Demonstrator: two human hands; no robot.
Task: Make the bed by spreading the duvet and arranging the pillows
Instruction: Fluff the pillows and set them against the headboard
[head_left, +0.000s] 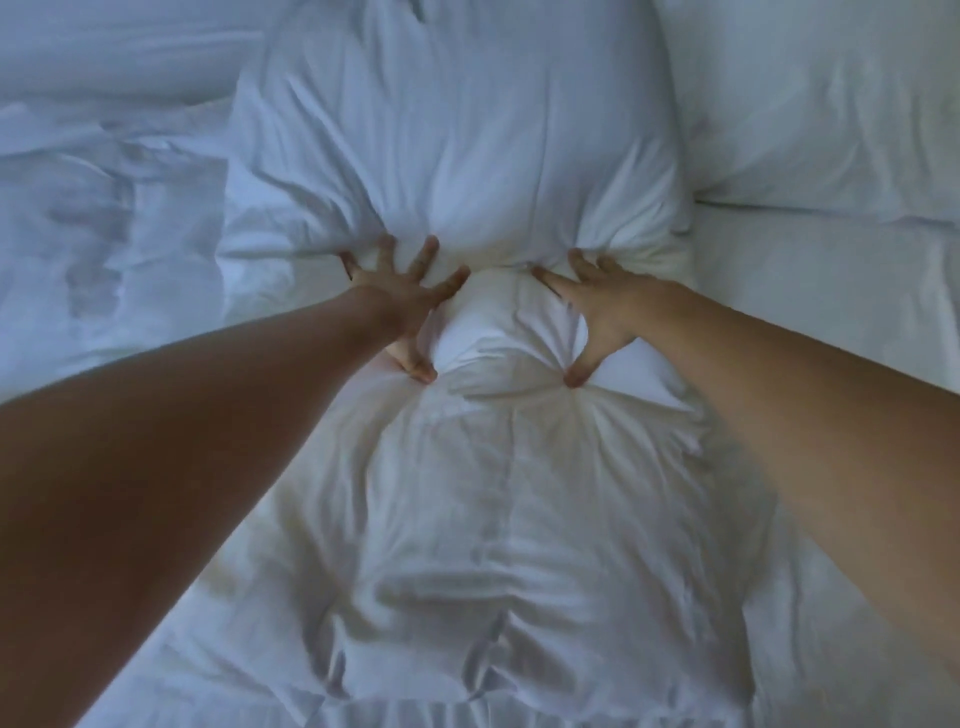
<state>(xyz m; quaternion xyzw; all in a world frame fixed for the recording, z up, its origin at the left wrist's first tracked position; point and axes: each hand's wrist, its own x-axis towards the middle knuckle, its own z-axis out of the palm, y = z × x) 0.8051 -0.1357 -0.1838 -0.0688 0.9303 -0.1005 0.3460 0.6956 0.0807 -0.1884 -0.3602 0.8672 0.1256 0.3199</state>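
A big white pillow (457, 135) lies in the middle of the bed. A second white pillow (493, 467) lies in front of it, closer to me. My left hand (405, 306) and my right hand (597, 306) press side by side into the seam where the two pillows meet. On both hands the fingers are spread wide, with the fingertips dug into the far pillow and the thumbs pushed into the near one. Neither hand grips any fabric. A third white pillow (831, 104) sits at the upper right.
A crumpled white duvet (104, 208) lies bunched at the left of the bed. Flat white sheet (831, 291) shows at the right, below the third pillow. My bare forearms reach in from both lower corners.
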